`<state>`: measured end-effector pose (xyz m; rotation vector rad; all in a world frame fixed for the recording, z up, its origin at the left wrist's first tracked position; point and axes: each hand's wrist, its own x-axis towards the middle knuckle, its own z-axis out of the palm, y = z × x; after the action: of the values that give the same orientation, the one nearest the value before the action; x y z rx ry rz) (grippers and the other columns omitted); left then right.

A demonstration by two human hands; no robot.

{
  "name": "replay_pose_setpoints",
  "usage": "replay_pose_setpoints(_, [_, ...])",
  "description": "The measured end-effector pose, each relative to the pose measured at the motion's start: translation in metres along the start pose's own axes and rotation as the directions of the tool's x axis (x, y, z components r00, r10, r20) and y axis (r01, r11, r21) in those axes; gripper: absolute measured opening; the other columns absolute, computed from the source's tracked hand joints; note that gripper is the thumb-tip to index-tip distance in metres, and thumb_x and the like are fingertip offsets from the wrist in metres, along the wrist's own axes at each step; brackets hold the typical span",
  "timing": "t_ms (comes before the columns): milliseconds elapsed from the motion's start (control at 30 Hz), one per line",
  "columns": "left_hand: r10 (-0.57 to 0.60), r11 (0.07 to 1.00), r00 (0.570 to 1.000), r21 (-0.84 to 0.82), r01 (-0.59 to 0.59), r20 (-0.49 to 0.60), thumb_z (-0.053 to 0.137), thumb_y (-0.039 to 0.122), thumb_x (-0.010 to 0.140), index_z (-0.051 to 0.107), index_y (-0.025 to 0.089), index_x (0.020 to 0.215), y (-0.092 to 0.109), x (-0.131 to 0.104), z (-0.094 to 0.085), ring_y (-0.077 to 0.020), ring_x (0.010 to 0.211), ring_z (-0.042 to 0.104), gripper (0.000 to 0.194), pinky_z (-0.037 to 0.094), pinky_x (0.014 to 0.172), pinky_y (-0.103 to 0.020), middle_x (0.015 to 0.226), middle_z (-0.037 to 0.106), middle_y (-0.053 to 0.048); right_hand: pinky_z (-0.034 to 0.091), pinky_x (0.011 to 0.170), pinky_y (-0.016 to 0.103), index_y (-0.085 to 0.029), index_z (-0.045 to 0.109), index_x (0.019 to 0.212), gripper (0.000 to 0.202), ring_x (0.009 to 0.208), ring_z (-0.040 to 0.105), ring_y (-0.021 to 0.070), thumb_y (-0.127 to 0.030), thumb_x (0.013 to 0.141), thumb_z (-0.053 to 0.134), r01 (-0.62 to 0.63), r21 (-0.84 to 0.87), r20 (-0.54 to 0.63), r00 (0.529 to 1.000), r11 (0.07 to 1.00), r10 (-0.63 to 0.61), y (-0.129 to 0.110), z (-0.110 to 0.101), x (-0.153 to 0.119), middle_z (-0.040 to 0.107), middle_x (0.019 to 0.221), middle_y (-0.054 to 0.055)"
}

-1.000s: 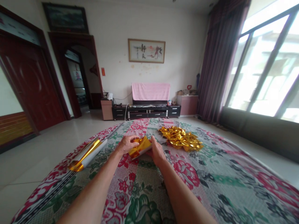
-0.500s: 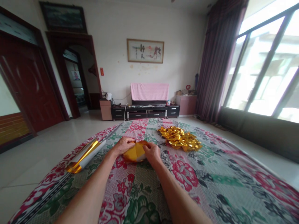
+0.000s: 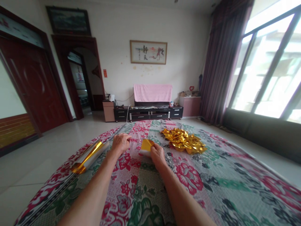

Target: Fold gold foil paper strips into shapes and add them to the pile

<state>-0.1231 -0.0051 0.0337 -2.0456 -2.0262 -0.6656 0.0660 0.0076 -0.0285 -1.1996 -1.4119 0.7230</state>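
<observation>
Head view: gold paper over flowered cloth, likely light, easily creased, best held by its edge, where the right hand pinches it; left hand half-curled, contents unclear.

The head camera, behind and above the left hand and right hand, faces forward and down across floral cloth toward the far wall.

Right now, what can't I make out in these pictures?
In the head view:
Held foil: right end hidden by the right hand.
Left hand: palm hidden by the hand's back.
Red slip: writing too small.
Window: cut off by the right edge.
</observation>
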Motion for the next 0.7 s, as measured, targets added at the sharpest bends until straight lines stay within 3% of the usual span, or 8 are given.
replay_pose_setpoints(167, [0.113, 0.989, 0.980, -0.076, -0.127, -0.166, 0.046, 0.010, 0.070, 0.069, 0.023, 0.095, 0.031, 0.001, 0.001, -0.0183, 0.101, 0.056, 0.036, 0.036, 0.092, -0.027, 0.105, 0.066, -0.003, 0.039, 0.053, 0.019, -0.014, 0.066, 0.085, 0.037, 0.058, 0.051, 0.0130, -0.028, 0.068, 0.036, -0.009, 0.154, -0.034, 0.999, 0.988, 0.014, 0.003, 0.003, 0.003, 0.059, 0.063, -0.001])
replay_pose_setpoints(267, [-0.012, 0.982, 0.984, -0.189, -0.022, -0.179, 0.044, 0.024, 0.079, 0.070, 0.021, 0.083, 0.051, -0.001, 0.003, -0.0166, 0.084, 0.061, 0.026, 0.042, 0.077, -0.024, 0.088, 0.069, -0.005, 0.041, 0.058, 0.021, -0.014, 0.066, 0.093, 0.039, 0.062, 0.054, 0.0144, -0.031, 0.071, 0.038, 0.053, 0.115, -0.094, 0.995, 0.992, -0.042, 0.000, -0.004, 0.003, 0.062, 0.068, 0.001])
replay_pose_setpoints(400, [-0.104, 0.911, 0.994, -0.397, 0.109, 0.033, 0.053, 0.030, 0.075, 0.069, 0.019, 0.070, 0.067, -0.004, 0.007, -0.0127, 0.062, 0.059, 0.020, 0.039, 0.057, -0.020, 0.060, 0.064, -0.002, 0.042, 0.066, 0.025, -0.019, 0.066, 0.099, 0.037, 0.067, 0.058, 0.0169, -0.030, 0.075, 0.040, 0.103, -0.146, -0.166, 0.978, 0.984, -0.127, -0.011, -0.015, -0.002, 0.067, 0.075, 0.003])
replay_pose_setpoints(467, [-0.176, 0.789, 0.953, -0.544, 0.286, 0.246, 0.055, 0.029, 0.072, 0.068, 0.017, 0.077, 0.071, -0.005, 0.009, -0.0096, 0.044, 0.051, 0.019, 0.034, 0.046, -0.019, 0.045, 0.055, 0.002, 0.042, 0.070, 0.026, -0.022, 0.067, 0.098, 0.035, 0.072, 0.060, 0.0181, -0.027, 0.075, 0.041, 0.148, -0.247, -0.158, 0.969, 0.958, -0.190, -0.017, -0.018, -0.005, 0.068, 0.081, 0.004])
replay_pose_setpoints(533, [-0.167, 0.605, 0.890, -0.669, 0.432, 0.423, 0.057, 0.027, 0.071, 0.067, 0.014, 0.086, 0.074, -0.007, 0.010, -0.0071, 0.037, 0.046, 0.022, 0.028, 0.040, -0.017, 0.043, 0.052, 0.004, 0.042, 0.073, 0.025, -0.022, 0.067, 0.097, 0.033, 0.078, 0.060, 0.0179, -0.024, 0.076, 0.042, 0.204, -0.263, -0.129, 0.961, 0.943, -0.244, -0.022, -0.018, -0.007, 0.069, 0.086, 0.004])
replay_pose_setpoints(600, [-0.131, 0.491, 0.853, -0.714, 0.498, 0.505, 0.058, 0.025, 0.070, 0.066, 0.011, 0.085, 0.075, -0.009, 0.010, -0.0056, 0.034, 0.043, 0.022, 0.025, 0.037, -0.016, 0.040, 0.049, 0.004, 0.042, 0.075, 0.024, -0.023, 0.067, 0.096, 0.032, 0.080, 0.061, 0.0172, -0.023, 0.075, 0.043, 0.251, -0.254, -0.107, 0.952, 0.934, -0.285, -0.025, -0.017, -0.009, 0.069, 0.088, 0.003])
replay_pose_setpoints(700, [-0.157, 0.459, 0.839, -0.714, 0.529, 0.521, 0.056, 0.017, 0.069, 0.066, 0.010, 0.080, 0.075, -0.010, 0.012, -0.0051, 0.030, 0.040, 0.016, 0.021, 0.035, -0.016, 0.035, 0.045, 0.005, 0.042, 0.073, 0.023, -0.022, 0.068, 0.095, 0.032, 0.075, 0.061, 0.0159, -0.022, 0.075, 0.043, 0.283, -0.234, -0.104, 0.944, 0.930, -0.313, -0.026, -0.015, -0.010, 0.069, 0.084, 0.002])
